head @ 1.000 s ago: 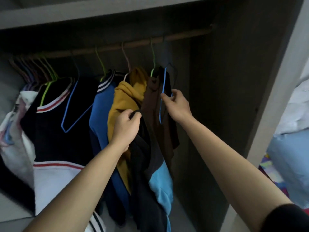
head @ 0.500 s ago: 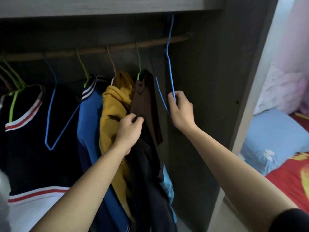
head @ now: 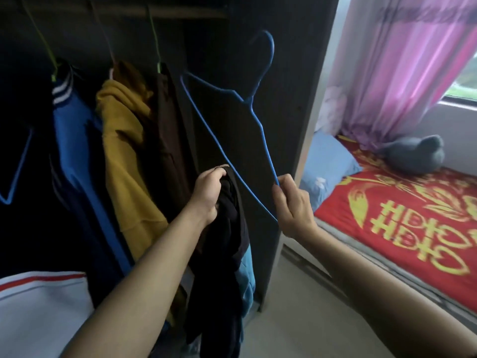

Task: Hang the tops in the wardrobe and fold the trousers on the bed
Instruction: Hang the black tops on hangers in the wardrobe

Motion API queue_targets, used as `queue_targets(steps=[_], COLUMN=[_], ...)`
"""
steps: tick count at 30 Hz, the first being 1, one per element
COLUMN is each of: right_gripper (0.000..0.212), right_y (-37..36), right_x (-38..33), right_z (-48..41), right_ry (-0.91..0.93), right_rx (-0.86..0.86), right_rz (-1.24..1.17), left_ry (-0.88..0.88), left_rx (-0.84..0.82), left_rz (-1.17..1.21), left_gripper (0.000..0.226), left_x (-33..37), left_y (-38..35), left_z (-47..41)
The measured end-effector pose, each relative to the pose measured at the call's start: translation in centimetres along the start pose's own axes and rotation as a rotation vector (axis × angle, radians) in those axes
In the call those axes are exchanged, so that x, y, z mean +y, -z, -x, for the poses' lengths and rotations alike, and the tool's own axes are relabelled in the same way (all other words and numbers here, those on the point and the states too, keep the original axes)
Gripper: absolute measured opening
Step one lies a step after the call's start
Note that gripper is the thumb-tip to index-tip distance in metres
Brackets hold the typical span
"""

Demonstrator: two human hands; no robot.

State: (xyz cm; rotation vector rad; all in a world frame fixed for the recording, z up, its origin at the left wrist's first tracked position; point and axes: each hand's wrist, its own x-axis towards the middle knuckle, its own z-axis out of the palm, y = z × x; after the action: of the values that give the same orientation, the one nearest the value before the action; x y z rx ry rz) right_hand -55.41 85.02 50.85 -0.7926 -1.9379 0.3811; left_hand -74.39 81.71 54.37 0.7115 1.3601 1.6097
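Bunched black top (head: pixel 228 228), tilted blue hanger (head: pixel 267 151)

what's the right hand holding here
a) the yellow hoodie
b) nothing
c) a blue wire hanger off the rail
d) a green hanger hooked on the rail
c: the right hand pinches the lower corner of the blue wire hanger, whose hook hangs clear below the rail, while the left hand grips the dark top.
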Motion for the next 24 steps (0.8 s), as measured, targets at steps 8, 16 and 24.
queue_targets(steps=[8,16,24], right_gripper=[0.035,0.038,0.032], right_y=[5.9,10.3,16.2], right_x=[2.4,2.9,5.5], right_z=[3.5,5.3,7.1], right_ry=[-0.076,-0.135,-0.274], right_rx=[-0.143,0.059,-0.026], right_rz=[0.230,0.141,-0.051], left_ry=[0.015,0.215,0.067], left_rx=[-0.101,0.161,-0.055], left_rz=[-0.150,-0.118,-0.191], left_gripper=[0.028,0.011,0.026], left_x=[-0.2,-3.4,-4.7], left_y=[-5.0,-8.2,-14.1], left_z=[2.6,4.4,5.9])
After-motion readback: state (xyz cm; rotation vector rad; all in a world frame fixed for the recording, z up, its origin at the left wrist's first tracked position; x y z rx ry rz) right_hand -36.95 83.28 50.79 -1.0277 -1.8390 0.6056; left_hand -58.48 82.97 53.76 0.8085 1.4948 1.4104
